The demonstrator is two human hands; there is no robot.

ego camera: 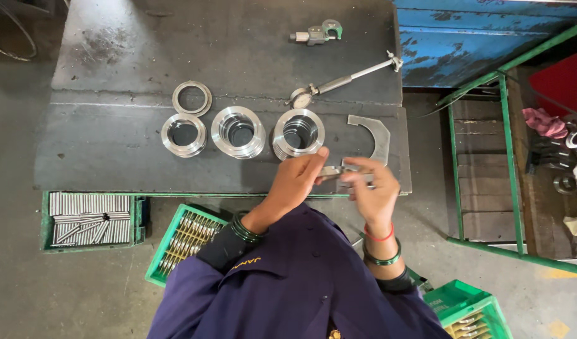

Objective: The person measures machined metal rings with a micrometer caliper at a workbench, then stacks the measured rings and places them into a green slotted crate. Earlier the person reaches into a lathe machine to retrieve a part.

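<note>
Small flat silver metal gauge [338, 172] sits pinched between both hands above the dark steel bench's [112, 163] near edge: left hand [296, 182] grips its left end, right hand [373, 191] clasps its right, near three shiny machined steel rings [240, 130].

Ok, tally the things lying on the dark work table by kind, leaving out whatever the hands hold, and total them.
Wide steel rings: 3
Thin flat ring: 1
Dial bore gauge with long stem: 1
Micrometer with green frame: 1
Flat crescent-shaped steel gauge: 1
Total: 7
</note>
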